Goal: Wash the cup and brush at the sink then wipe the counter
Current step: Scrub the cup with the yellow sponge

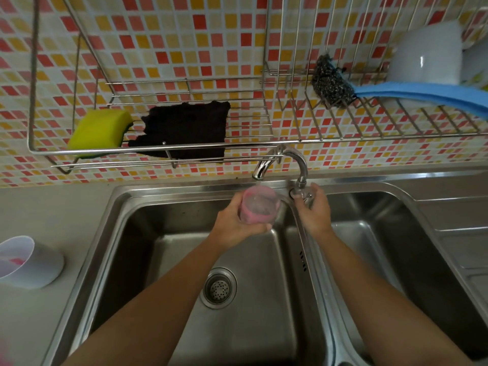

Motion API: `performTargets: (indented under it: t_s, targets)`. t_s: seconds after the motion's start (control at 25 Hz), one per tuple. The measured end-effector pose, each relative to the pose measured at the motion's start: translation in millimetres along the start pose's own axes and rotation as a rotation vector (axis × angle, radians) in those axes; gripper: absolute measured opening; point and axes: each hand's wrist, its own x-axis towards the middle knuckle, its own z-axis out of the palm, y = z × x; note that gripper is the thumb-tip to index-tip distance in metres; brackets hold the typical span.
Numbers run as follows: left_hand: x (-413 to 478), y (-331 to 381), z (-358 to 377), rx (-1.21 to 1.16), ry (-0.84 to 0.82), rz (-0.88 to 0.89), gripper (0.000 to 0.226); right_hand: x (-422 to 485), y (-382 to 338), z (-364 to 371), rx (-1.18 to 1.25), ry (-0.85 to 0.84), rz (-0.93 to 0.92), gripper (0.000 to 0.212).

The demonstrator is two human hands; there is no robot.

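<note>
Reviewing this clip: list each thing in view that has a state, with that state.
pink cup: upright under the spout, filling
faucet: running
left hand: gripping the cup
right hand: on the faucet handle
left basin: no standing water, drain unplugged
white container: lying on its side on the counter
yellow sponge: on the rack, unused

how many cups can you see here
2: a pink cup held in the left hand under the tap, and a white cup lying on the counter at far left.
</note>
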Motion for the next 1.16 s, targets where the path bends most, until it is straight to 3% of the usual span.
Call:
performTargets:
  t_s: [0.04, 0.16, 0.4, 0.48, 0.6, 1.0, 1.16]
  targets:
    - [-2.9, 0.9, -1.4, -0.026, -0.004, 0.005, 0.077, -7.8, -1.0, -2.9, -0.022, 0.072, -0.051, 0.039]
    - [-22.8, 3.3, -12.3, -0.074, -0.029, 0.022, 0.079, -47.3, -19.6, -17.6, 0.041, 0.207, -0.241, 0.012]
    - [-85.4, -11.7, -64.4, -0.03, -0.045, 0.028, 0.079, -103.5, -145.1, -33.3, 0.01, 0.009, -0.956, 0.023]
    - [-122.4, -22.5, -120.0, -0.031, 0.023, 0.025, 0.078, -121.0, -222.5, 5.4, -0.022, -0.092, -1.067, 0.025]
    - [-137.2, -31.4, -145.4, 0.003, 0.054, 0.032, 0.078, -102.7, -285.5, 47.2, -0.218, -0.22, -0.897, 0.016]
    - [-163.1, -32.4, -198.0, 0.006, 0.17, 0.095, 0.079, -90.3, -361.9, 176.5, -0.721, -0.487, -0.317, 0.103]
    - [-160.2, -29.9, -206.3, -0.038, 0.177, 0.099, 0.077, -90.3, -372.6, 168.2, -0.736, -0.499, -0.267, 0.077]
